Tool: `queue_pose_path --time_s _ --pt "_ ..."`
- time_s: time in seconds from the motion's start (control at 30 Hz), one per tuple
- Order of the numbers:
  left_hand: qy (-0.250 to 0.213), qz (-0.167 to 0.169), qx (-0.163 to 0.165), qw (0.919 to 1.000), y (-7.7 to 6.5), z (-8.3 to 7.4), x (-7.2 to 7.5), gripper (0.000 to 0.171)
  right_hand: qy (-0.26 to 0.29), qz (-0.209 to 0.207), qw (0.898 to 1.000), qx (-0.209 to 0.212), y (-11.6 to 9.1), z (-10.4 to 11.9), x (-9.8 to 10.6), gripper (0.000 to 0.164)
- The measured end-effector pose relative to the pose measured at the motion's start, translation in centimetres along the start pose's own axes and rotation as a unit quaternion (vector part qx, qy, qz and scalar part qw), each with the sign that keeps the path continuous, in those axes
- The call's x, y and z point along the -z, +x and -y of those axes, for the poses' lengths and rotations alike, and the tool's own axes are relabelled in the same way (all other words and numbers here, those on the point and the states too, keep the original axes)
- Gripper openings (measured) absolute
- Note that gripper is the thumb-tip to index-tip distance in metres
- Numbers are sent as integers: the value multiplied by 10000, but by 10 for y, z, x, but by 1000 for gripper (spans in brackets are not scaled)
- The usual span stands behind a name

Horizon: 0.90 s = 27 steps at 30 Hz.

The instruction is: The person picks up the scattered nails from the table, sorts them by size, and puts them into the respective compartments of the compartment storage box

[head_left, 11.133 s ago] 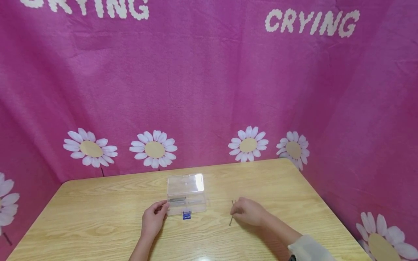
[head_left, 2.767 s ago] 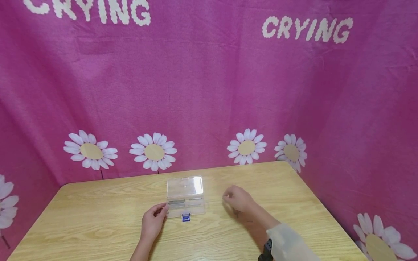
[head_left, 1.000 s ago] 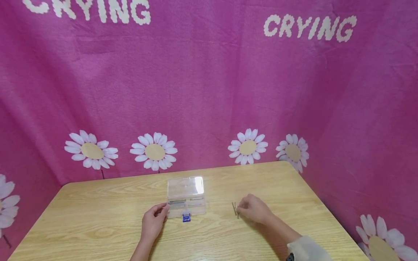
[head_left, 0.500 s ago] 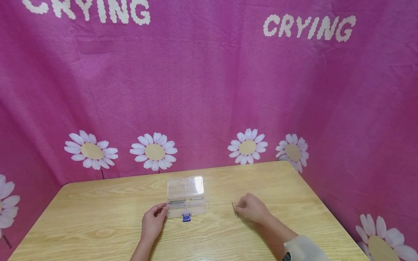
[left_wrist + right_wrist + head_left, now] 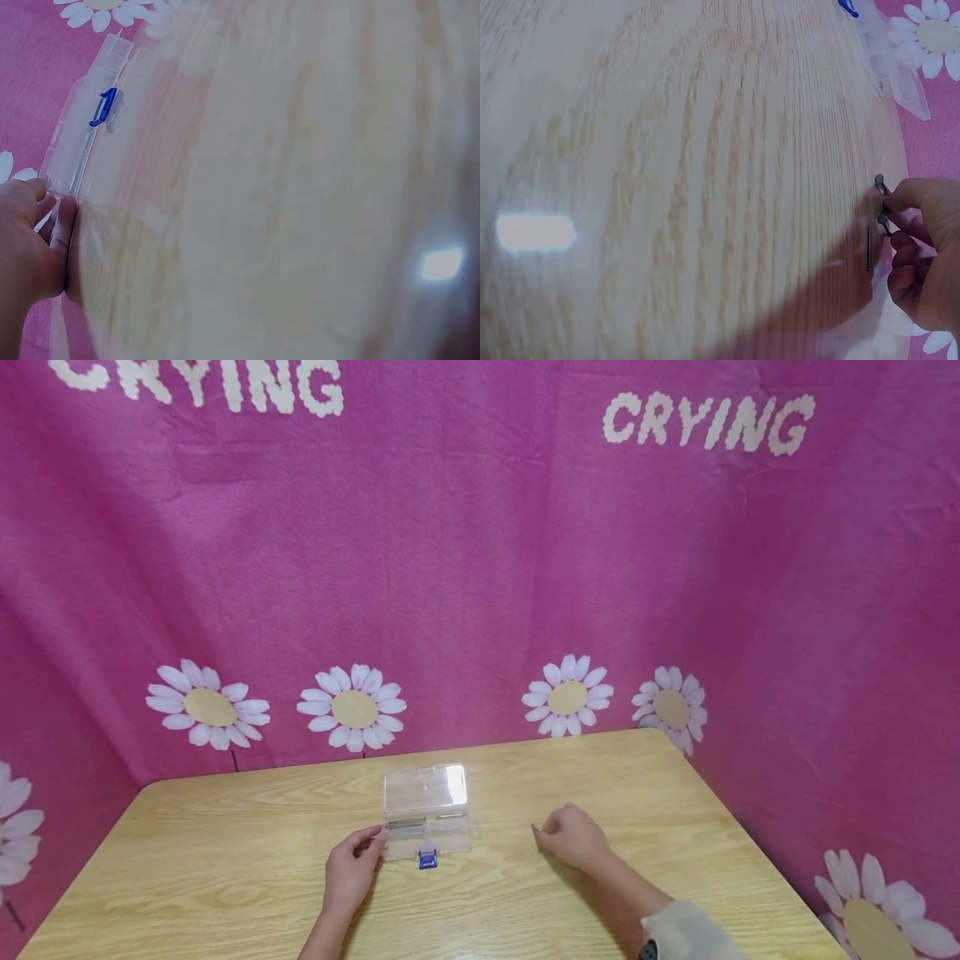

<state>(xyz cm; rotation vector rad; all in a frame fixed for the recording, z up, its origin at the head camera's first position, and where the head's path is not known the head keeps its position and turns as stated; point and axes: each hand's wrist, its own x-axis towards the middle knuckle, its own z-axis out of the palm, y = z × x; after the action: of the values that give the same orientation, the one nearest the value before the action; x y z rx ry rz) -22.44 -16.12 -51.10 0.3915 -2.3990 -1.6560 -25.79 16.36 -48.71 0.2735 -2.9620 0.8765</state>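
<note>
A clear plastic box [image 5: 442, 843] with a blue clasp [image 5: 427, 859] stands with its lid [image 5: 425, 789] up on the table. Metal nails lie in its left compartment [image 5: 406, 824], and a shiny one in the right. My left hand [image 5: 354, 870] grips the box's left end between thumb and fingers. To the right of the box, my right hand [image 5: 576, 837] pinches a dark thin nail [image 5: 880, 182] at the tabletop. Another nail head [image 5: 883, 220] shows by its fingers, and a separate nail [image 5: 869, 250] lies beside them. The palm side is partly hidden.
The wooden table [image 5: 247, 852] has rounded far corners. A pink curtain [image 5: 465, 568] with daisies and lettering hangs behind it and along both sides. Bright light glare [image 5: 536, 232] reflects off the tabletop.
Since 11 seconds ago, a nail has appeared in the box's right compartment. My right hand went nearer the box, then back to the loose nails, lately shifting slightly left. My left hand stays put.
</note>
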Motion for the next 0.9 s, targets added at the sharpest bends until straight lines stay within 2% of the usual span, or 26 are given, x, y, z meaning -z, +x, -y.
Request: queue_pose_path --time_s 0.17,0.4,0.53,0.77,0.9 --pt "-46 22 36 10000 0 0 0 32 55 -47 9999 -90 0 -2 -2 5" --pt "-86 52 51 9999 -1 -1 1 32 178 -72 9998 -47 1 -4 -5 6" --pt "-92 59 4 9999 0 -1 1 32 315 -61 9995 43 0 -5 -3 7" --pt "-82 29 -42 10000 -1 -2 1 33 455 3 9990 -30 0 -5 1 3" --pt "-68 10 -26 10000 -1 -1 1 33 689 62 9976 -30 0 -3 6 6"
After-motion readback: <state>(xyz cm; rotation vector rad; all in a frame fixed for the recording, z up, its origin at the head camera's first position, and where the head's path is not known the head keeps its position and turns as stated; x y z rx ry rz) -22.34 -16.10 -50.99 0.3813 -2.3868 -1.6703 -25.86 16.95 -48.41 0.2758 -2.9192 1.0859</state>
